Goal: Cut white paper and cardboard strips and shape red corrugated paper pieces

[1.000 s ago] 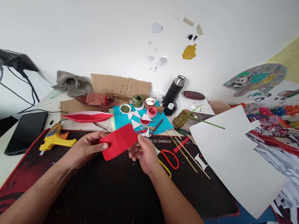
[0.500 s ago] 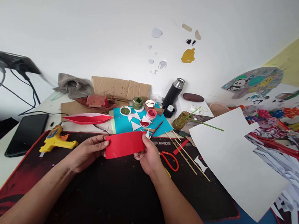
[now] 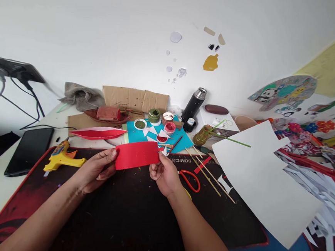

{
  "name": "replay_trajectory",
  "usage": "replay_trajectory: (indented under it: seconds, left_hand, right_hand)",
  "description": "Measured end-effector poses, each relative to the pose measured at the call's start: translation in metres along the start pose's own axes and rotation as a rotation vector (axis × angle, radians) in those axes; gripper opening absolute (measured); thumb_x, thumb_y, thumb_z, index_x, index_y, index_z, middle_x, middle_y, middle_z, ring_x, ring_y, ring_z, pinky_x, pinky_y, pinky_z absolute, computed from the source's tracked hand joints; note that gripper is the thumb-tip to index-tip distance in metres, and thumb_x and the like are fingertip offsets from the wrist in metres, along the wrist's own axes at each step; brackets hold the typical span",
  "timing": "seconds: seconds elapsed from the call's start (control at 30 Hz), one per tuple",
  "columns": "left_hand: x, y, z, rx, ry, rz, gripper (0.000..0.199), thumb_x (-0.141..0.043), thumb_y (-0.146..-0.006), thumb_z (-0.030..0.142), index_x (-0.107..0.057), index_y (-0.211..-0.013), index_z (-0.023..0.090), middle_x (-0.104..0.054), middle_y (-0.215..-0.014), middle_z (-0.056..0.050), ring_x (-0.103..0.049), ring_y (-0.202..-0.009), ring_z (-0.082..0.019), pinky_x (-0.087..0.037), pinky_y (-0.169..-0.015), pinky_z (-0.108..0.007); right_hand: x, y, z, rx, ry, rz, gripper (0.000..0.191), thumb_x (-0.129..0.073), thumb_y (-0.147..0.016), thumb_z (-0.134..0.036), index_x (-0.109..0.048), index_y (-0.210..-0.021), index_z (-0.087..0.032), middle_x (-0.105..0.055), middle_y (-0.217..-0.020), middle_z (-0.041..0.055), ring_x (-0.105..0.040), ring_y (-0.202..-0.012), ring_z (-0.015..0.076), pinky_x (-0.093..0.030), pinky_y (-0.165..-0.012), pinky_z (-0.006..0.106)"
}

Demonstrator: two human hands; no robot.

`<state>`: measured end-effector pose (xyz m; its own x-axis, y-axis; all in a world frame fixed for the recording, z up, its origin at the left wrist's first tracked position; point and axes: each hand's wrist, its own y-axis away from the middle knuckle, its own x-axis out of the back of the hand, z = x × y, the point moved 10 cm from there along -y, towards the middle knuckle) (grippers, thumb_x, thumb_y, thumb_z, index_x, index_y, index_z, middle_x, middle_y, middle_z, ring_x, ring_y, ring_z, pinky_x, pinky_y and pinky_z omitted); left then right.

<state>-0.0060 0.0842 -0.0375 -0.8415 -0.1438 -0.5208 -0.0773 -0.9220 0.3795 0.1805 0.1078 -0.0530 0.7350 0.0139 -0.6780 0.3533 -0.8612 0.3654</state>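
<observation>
Red ribbed sheet (image 3: 137, 155) is held aloft over the dark mat (image 3: 119, 222), slightly curved. Left hand (image 3: 97, 170) grips one short end; right hand (image 3: 166, 175) pinches the other. Progress: the sheet appears cut to a strip, with no join to another part visible. Work left cannot be determined. Glue gun (image 3: 63, 158) and scissors (image 3: 199, 185) lie unheld; pointed red piece (image 3: 97, 134) rests behind.

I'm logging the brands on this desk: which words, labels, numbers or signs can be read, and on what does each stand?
"SOMIC", on the mat.
Beside it on the mat, near the red strip: more characters, too small and blurred to read.
I can read no other text.
</observation>
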Motion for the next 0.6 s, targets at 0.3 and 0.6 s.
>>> replay_trajectory:
  seconds: [0.3, 0.6]
  left_hand:
    - [0.001, -0.0016, 0.0023, -0.039, -0.091, -0.008, 0.049, -0.099, -0.069, 0.049, -0.064, -0.072, 0.015, -0.047, -0.047, 0.008, -0.032, -0.036, -0.002, -0.021, -0.037, -0.014]
    - [0.0035, -0.0021, -0.0001, -0.054, -0.078, 0.008, 0.047, -0.098, -0.071, 0.048, -0.065, -0.075, 0.015, -0.051, -0.049, 0.006, -0.037, -0.036, -0.004, -0.023, -0.037, -0.015]
  right_hand:
    - [0.0019, 0.0004, -0.0003, 0.019, 0.015, 0.031, 0.045, -0.085, -0.084, -0.058, -0.066, -0.084, -0.017, -0.064, -0.065, -0.0014, -0.048, -0.045, 0.0097, -0.028, -0.042, 0.023]
    - [-0.0021, 0.0011, -0.0029, 0.042, 0.005, -0.016, 0.042, -0.086, -0.085, -0.055, -0.067, -0.083, -0.017, -0.058, -0.061, -0.0034, -0.036, -0.043, 0.0061, -0.021, -0.043, 0.022]
